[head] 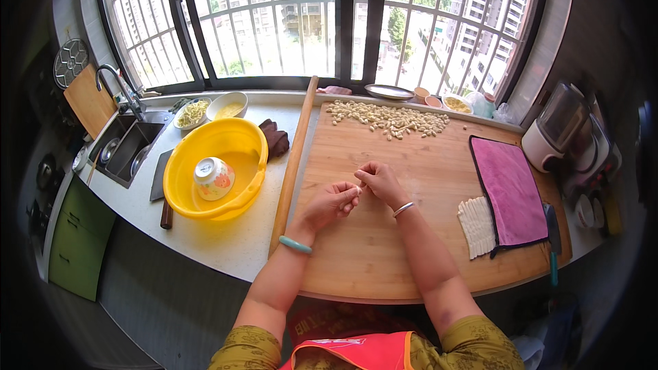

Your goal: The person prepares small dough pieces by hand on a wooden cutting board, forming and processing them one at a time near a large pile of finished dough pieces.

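My left hand [339, 201] is raised over the middle of a large wooden board [380, 267], its thumb and forefinger pinched on a small pale piece of dough [359, 190]. Close against it on the right is my right hand [378, 177], fingertips bent inward; whether they also grip the dough is hidden. Many small shaped dough pieces [390, 117] lie spread along the board's far edge. On the right side, a pink cloth [509, 190] with a dark border partly covers a row of pale dough strips [475, 223]. A knife with a teal handle [553, 267] rests beside the cloth.
A long wooden rolling pin [295, 164] lies along the board's left edge. Left of it stands a yellow basin [241, 164] holding an upturned bowl [213, 177], with a cleaver [165, 205] partly beneath. A sink [128, 154] is farther left; a white appliance [547, 139] stands right.
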The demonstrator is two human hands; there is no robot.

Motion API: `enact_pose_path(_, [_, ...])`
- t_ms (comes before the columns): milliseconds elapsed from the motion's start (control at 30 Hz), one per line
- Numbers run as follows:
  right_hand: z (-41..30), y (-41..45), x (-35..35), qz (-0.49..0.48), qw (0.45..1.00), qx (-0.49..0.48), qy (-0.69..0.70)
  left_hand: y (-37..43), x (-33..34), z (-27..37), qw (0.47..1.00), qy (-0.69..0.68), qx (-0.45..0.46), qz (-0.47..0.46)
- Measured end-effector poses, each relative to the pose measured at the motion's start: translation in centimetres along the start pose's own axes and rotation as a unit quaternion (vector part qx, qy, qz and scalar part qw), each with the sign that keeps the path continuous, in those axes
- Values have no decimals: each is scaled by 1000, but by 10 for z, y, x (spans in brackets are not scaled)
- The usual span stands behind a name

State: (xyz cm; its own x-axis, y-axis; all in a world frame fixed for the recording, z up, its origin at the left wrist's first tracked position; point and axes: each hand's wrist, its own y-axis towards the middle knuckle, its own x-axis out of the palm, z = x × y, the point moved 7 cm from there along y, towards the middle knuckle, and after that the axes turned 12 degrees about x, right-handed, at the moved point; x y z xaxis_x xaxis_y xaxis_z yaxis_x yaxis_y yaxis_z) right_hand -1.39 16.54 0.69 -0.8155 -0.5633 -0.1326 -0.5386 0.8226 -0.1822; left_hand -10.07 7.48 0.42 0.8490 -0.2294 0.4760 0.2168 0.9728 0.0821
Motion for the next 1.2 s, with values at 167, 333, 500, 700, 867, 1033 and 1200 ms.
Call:
enact_pose_path(167, [-4, 17, -1, -37, 964, 117, -235, 2, -23, 0, 994, -41, 50, 92])
enact_pose_path(333, [-2, 44, -12, -68, 946, 180, -262, 0, -35, 3, 980, -59, 78, 175])
enact_pose_path(500, [4, 54, -15, -42, 959, 192, -205, 1, -31, 2, 981, -51, 73, 171])
enact_pose_path(700, [4, 60, -20, 9, 976, 177, -130, 2, -37, 6, 979, -34, 99, 172])
enact_pose_path(867, [-7, 45, -26, 21, 996, 46, -72, 10, -38, -1, 980, -33, 102, 170])
enact_pose_path(1033, [-26, -7, 18, -113, 991, -55, -38, 2, -36, 4, 977, -41, 104, 179])
enact_pose_path(1200, [-25, -24, 19, -72, 992, -75, -70, 5, -20, 4, 992, -24, 83, 94])
